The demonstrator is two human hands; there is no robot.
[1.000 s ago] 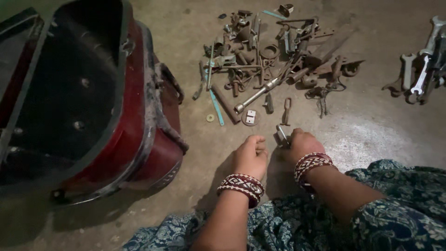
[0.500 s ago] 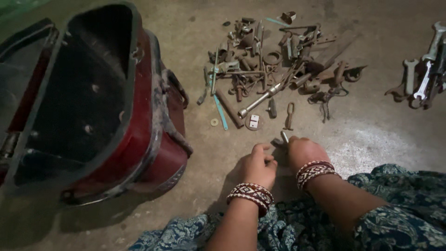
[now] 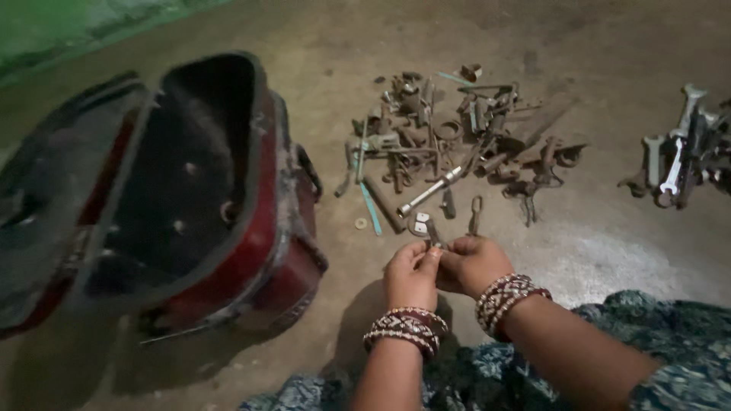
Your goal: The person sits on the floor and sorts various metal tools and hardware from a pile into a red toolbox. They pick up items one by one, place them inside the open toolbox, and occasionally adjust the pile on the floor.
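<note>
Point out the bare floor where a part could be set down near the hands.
Bare concrete lies between the red case and the left hand, and right of the right hand toward the wrenches. The tool pile ahead is crowded. Both hands pinch a small metal piece.

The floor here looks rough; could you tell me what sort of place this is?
Probably a home or small workshop floor: bare concrete floor, a heap of rusty tools, and an open red case.
</note>
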